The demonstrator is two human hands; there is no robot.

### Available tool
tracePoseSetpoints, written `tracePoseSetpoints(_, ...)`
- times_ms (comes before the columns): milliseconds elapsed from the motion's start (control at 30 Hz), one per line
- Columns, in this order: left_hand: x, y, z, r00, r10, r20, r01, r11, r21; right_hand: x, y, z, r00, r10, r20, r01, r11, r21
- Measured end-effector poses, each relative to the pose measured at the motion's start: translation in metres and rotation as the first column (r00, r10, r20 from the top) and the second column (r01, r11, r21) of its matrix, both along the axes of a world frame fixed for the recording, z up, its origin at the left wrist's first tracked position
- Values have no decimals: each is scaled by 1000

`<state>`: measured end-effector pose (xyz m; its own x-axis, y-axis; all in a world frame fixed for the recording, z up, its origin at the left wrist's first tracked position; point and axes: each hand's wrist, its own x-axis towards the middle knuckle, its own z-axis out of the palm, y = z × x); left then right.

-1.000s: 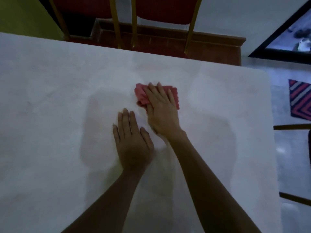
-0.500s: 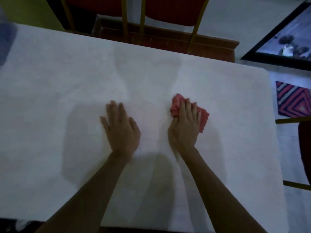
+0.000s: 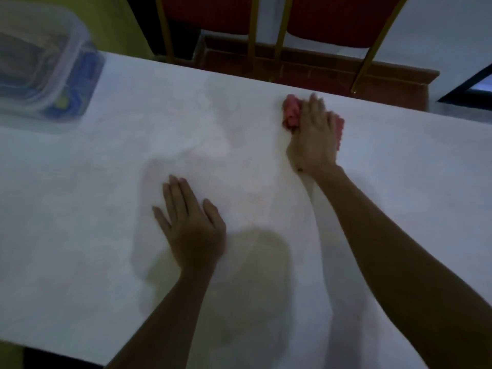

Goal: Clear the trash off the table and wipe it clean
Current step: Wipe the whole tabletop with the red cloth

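A white table [image 3: 93, 182] fills most of the view. My right hand [image 3: 314, 139] presses flat on a crumpled pink cloth [image 3: 291, 113] close to the table's far edge; the cloth shows to the left and right of the fingers, and its middle is hidden under the palm. My left hand [image 3: 191, 225] lies flat on the tabletop with fingers spread, nearer to me and to the left, holding nothing. No loose trash shows on the tabletop.
A clear plastic container [image 3: 42, 65] with blue and yellow items inside stands at the table's far left corner. Two red chairs with gold legs [image 3: 269, 35] stand beyond the far edge. A dark frame [image 3: 471, 83] is at the right.
My right hand has pushed the pink cloth away from me toward the far edge. The view has shifted so the plastic container is now in sight. My left hand stays flat.
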<state>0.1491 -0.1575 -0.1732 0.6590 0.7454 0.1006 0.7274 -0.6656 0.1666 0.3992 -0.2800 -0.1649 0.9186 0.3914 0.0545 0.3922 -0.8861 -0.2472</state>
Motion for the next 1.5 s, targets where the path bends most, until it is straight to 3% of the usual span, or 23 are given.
tracePoseSetpoints(100, 2, 3, 1, 999, 8, -35, -9, 999, -37, -14, 53, 0, 995, -99, -19, 100, 992, 83)
tracePoseSetpoints(200, 2, 5, 2, 998, 19, -56, -23, 998, -63, -79, 102, 1, 985, 174, -18, -167, 966, 199)
tracePoseSetpoints(233, 1, 7, 2, 998, 4, -59, -8, 997, -72, -104, 113, 0, 940, 339, -48, -321, 921, 220)
tracePoseSetpoints(300, 1, 9, 2, 996, -38, -76, 32, 996, -80, -135, 123, 2, 762, 636, -121, -608, 767, 205)
tracePoseSetpoints(367, 3, 10, 3, 998, -30, -61, 25, 996, -89, -118, 120, 2, 637, 764, -98, -742, 643, 192)
tracePoseSetpoints(400, 4, 10, 4, 999, -12, -45, 8, 995, -97, -100, 119, 2, 634, 770, -77, -748, 635, 192)
tracePoseSetpoints(467, 6, 9, 5, 1000, 13, -19, -15, 994, -107, -61, 122, 1, 720, 691, -58, -670, 715, 199)
tracePoseSetpoints(567, 6, 8, 9, 1000, 13, 9, -12, 994, -105, 10, 134, 1, 909, 416, -21, -411, 904, 117)
tracePoseSetpoints(667, 7, 7, 10, 1000, 21, 0, -21, 993, -120, 28, 154, 7, 975, 220, -37, -218, 975, 52)
tracePoseSetpoints(700, 7, 8, 10, 1000, 25, -3, -25, 992, -124, 12, 164, 8, 974, 226, -21, -224, 972, 75)
tracePoseSetpoints(767, 6, 9, 7, 1000, 28, -10, -29, 991, -133, -42, 186, 3, 916, 399, 38, -400, 908, 125)
tracePoseSetpoints(867, 2, 10, 3, 997, -21, -75, 9, 989, -148, -121, 211, -6, 648, 761, 18, -753, 637, 165)
tracePoseSetpoints(967, 3, 11, 2, 997, -16, -76, 5, 990, -143, -122, 223, -6, 487, 873, -31, -864, 486, 133)
tracePoseSetpoints(1033, 5, 11, 5, 1000, 6, -21, -10, 987, -163, -93, 229, -2, 543, 839, -19, -827, 539, 157)
tracePoseSetpoints(1100, 4, 10, 7, 1000, 5, -8, -7, 986, -165, -52, 233, 0, 704, 710, 14, -708, 699, 103)
tracePoseSetpoints(1167, 4, 10, 8, 1000, 9, -15, -12, 985, -171, -8, 229, 3, 887, 458, 59, -461, 885, 63)
tracePoseSetpoints(1233, 4, 9, 7, 1000, 16, -22, -19, 984, -175, 14, 224, 4, 969, 244, 26, -246, 966, 78)
tracePoseSetpoints(1300, 3, 9, 6, 999, 25, -29, -30, 983, -183, -4, 220, 7, 981, 192, -5, -189, 973, 135)
tracePoseSetpoints(1367, 3, 9, 6, 999, 28, -17, -31, 981, -189, -44, 205, 7, 947, 321, 27, -321, 932, 169)
tracePoseSetpoints(1500, 3, 8, 10, 1000, 26, 2, -25, 979, -201, -82, 153, 8, 684, 723, -100, -713, 691, 119)
